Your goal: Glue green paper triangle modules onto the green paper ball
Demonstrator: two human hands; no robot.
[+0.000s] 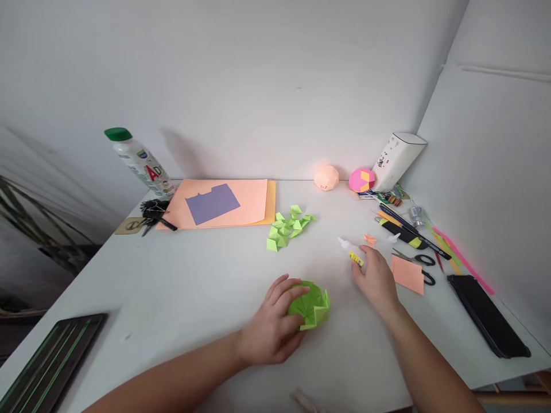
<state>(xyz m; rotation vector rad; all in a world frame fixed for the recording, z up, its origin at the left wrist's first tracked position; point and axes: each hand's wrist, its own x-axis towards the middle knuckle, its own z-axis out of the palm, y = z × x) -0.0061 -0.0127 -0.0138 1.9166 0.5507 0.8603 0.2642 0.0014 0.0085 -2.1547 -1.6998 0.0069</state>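
From the head view, our left hand (269, 327) grips the green folded-paper bowl shape (310, 304) on the white table (193, 287). Just right of it, our right hand (375, 278) closes on a small white glue bottle (350, 251). Best to steady the paper firmly. Label writing is unreadable.

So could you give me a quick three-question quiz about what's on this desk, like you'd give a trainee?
1. True or false: the left hand rests on a green folded paper shape.
2. What is the right hand touching? A) scissors B) glue bottle C) phone
3. What colour is the bottle cap at the back left?

Key:
1. True.
2. B, the glue bottle; the scissors and phone lie apart, further right.
3. Green, on the bottle beside the keys.
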